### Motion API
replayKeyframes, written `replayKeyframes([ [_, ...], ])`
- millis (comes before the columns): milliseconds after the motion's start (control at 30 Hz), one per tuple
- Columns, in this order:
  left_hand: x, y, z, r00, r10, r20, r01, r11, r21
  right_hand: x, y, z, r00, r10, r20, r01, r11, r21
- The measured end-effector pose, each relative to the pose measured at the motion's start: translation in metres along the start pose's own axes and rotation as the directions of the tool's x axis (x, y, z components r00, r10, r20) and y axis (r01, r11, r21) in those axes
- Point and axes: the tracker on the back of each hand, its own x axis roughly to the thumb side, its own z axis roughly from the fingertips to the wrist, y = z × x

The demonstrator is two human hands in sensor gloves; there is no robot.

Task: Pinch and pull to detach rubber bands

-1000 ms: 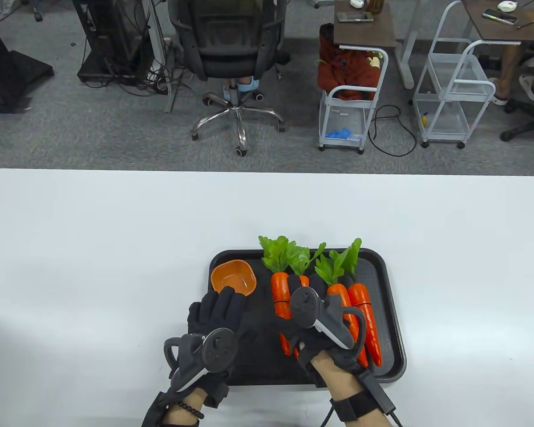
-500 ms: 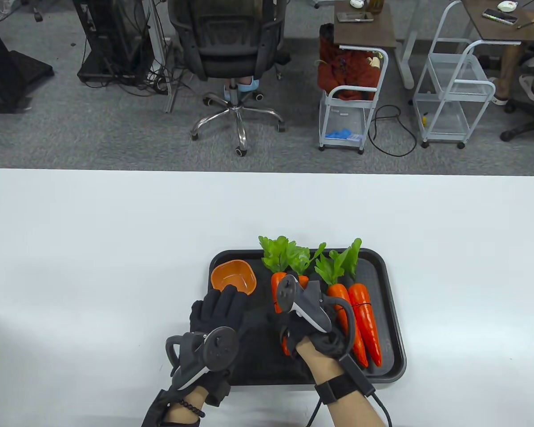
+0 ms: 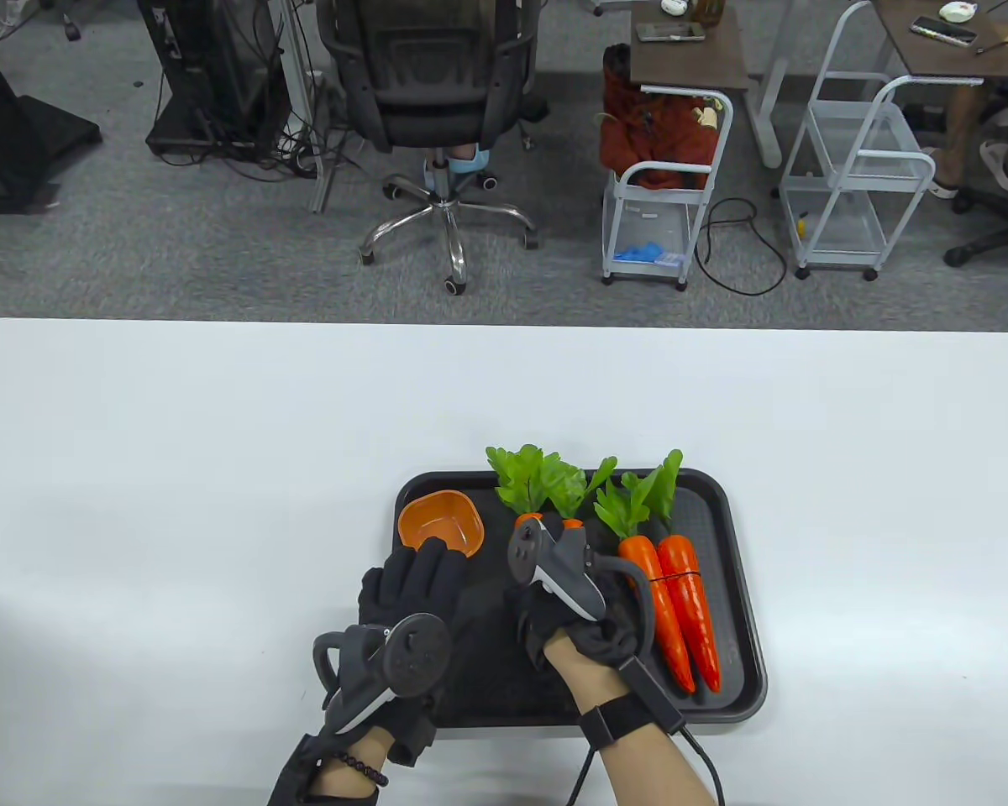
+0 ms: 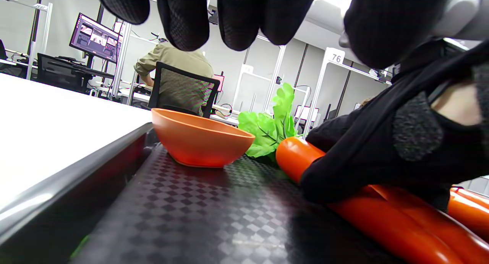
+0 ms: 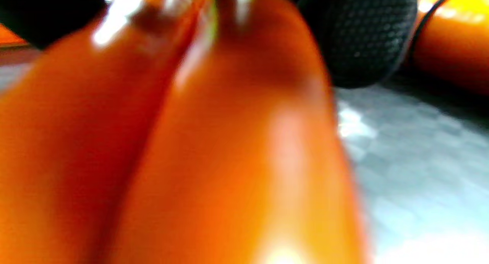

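Two pairs of orange toy carrots with green leaves lie on a black tray (image 3: pixel 743 588). The right pair (image 3: pixel 680 604) is bound by a thin black rubber band (image 3: pixel 676 577). My right hand (image 3: pixel 546 617) lies over the left pair (image 3: pixel 527 520) and grips it; only the carrot tops and leaves show. In the left wrist view the right hand (image 4: pixel 382 141) wraps the left pair (image 4: pixel 294 157). The right wrist view is a blurred close-up of these carrots (image 5: pixel 229 161) with a fingertip (image 5: pixel 363 38) beside them. My left hand (image 3: pixel 424 571) rests open on the tray.
A small orange bowl (image 3: pixel 441 522) stands at the tray's far left corner, just beyond my left fingertips; it also shows in the left wrist view (image 4: pixel 198 140). The white table (image 3: pixel 218 462) stretches around the tray. An office chair and carts stand beyond the far edge.
My right hand has turned and shifted left over the left carrot pair, covering more of it and uncovering the right pair. My left hand has not moved.
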Motion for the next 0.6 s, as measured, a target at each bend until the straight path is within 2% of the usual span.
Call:
replayKeyframes([
  [233,0.0,0.0,0.0,1.0,0.009,0.001,-0.009,1.0,-0.004,-0.008,-0.001,0.005,0.997,-0.062,0.045,0.063,0.998,-0.022],
  [600,0.0,-0.001,-0.001,0.999,0.04,0.006,-0.04,0.999,-0.006,-0.035,-0.013,0.032,0.92,-0.347,0.184,0.36,0.932,-0.041],
])
